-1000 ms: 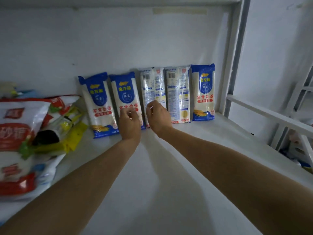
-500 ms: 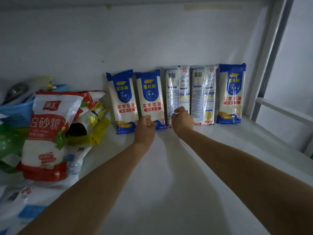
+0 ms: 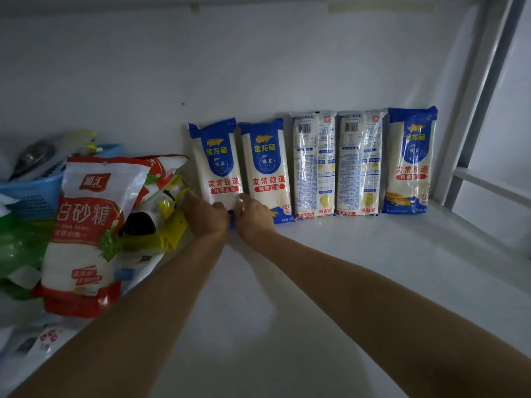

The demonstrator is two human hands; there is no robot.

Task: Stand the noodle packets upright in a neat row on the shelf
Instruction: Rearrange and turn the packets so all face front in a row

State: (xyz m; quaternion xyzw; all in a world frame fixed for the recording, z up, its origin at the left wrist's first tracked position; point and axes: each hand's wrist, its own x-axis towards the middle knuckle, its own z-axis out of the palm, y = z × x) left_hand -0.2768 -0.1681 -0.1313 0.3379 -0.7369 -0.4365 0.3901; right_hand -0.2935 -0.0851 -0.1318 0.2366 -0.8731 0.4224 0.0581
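Both hands shifted leftward: left hand (image 3: 205,215) and right hand (image 3: 253,215) pinch the base of the leftmost blue-and-white plastic noodle packet (image 3: 216,163); its long axis rises vertically above them.

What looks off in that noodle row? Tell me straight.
Two of the five noodle packets, the third packet and fourth packet, stand back-side out and upside down, barcodes at the top. The leftmost packet leans slightly left; both the left hand and right hand are at its base.
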